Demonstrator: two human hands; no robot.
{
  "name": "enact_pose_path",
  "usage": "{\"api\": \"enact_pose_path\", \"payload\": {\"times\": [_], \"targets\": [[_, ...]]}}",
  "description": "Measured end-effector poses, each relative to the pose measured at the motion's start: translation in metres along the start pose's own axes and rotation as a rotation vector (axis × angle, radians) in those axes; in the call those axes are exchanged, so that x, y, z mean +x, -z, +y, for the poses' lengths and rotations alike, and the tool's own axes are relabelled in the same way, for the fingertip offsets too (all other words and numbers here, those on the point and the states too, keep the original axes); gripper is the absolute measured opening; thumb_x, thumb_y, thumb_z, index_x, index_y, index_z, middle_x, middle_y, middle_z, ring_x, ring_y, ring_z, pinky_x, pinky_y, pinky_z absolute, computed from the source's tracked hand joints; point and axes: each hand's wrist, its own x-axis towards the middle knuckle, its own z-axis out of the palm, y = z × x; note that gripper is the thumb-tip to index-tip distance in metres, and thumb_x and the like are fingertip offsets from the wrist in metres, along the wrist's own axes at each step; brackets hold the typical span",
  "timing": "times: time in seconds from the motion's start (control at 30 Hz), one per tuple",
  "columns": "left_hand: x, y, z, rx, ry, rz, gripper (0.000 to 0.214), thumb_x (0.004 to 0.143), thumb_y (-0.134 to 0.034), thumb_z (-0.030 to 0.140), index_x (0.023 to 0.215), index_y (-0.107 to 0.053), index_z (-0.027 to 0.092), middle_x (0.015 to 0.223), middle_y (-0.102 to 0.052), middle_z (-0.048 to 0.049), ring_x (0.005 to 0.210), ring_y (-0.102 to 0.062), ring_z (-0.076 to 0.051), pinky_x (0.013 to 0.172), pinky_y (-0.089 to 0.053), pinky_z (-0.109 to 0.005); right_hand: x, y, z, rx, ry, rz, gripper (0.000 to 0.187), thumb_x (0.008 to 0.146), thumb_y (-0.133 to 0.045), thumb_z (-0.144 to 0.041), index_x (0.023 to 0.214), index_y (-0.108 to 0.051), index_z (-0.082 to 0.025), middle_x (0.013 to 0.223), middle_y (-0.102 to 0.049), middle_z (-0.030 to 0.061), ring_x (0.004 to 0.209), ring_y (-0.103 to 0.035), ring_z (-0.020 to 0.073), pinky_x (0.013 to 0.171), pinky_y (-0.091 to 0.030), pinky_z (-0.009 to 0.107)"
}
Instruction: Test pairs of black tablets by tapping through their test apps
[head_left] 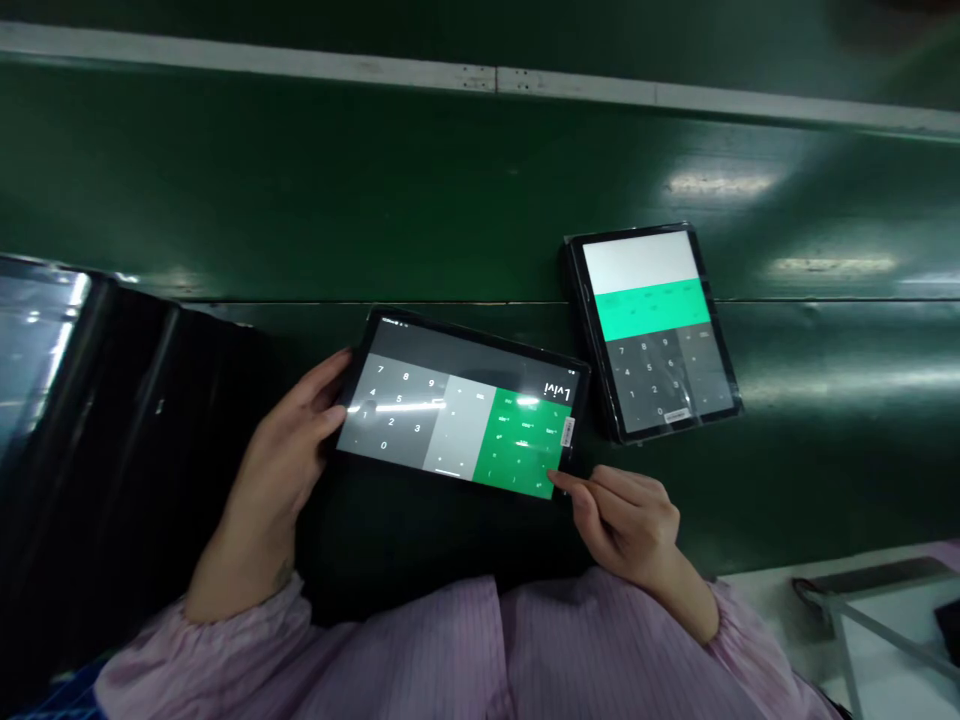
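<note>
"Well, in the head view, where is the held tablet [448,410]?"
"Over the table [810,490], its end clasped by the left hand [296,420]; the right hand [626,515], loosely curled, points at its corner, gripping nothing visible."
"Handling?"
"Probably stiff, slippery, fragile: hold edges. Left fingertips are hidden behind."

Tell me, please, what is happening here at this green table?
A person is handling a tablet with a lit calculator screen. The left hand grips its left end, and the right hand points an index finger at the lower corner of the green keys, touching or almost touching. A second tablet, also showing a calculator, lies to the right, not held.
</note>
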Motion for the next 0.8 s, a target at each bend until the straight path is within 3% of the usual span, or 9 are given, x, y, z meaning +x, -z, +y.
{"api": "enact_pose_path", "payload": {"times": [0.27,0.47,0.63,0.8], "targets": [[-0.004,-0.011,0.012,-0.061,0.069,0.093,0.058,0.061,-0.098,0.037,0.116,-0.084,0.025,0.139,-0.08,-0.011,0.149,-0.061,-0.043,0.129,-0.046,-0.06,0.004,-0.003,0.0,0.003,0.002,-0.04,0.048,0.115,-0.046,-0.015,0.083,-0.081,-0.011,0.055,-0.052,-0.0038,0.045,-0.044,0.0071,0.044,-0.035,0.024],[-0.005,-0.016,0.017,-0.089,0.099,0.15,0.054,0.055,-0.094,0.031,0.108,-0.086,0.025,0.133,-0.082,-0.0108,0.148,-0.062,-0.045,0.129,-0.045,-0.064,0.002,-0.001,0.003,-0.06,-0.086,-0.04,0.041,0.116,-0.046,-0.017,0.108,-0.085,-0.007,0.059,-0.055,-0.0037,0.045,-0.045,0.0062,0.044,-0.036,0.022],[-0.004,-0.016,0.016,-0.099,0.101,0.164,0.05,0.055,-0.092,0.029,0.104,-0.085,0.024,0.128,-0.084,-0.0098,0.142,-0.066,-0.043,0.129,-0.045,-0.061,0.001,0.0,0.002,-0.014,-0.012,-0.048,0.047,0.115,-0.045,-0.017,0.093,-0.086,-0.014,0.057,-0.053,-0.0038,0.046,-0.045,0.0069,0.044,-0.036,0.023],[-0.004,-0.018,0.015,-0.101,0.114,0.177,0.052,0.056,-0.09,0.033,0.106,-0.085,0.023,0.122,-0.086,-0.0087,0.132,-0.072,-0.039,0.129,-0.044,-0.059,0.003,-0.002,0.004,-0.052,-0.08,-0.028,0.048,0.118,-0.042,-0.023,0.105,-0.086,-0.009,0.058,-0.054,-0.004,0.045,-0.046,0.0063,0.044,-0.037,0.022]]}}
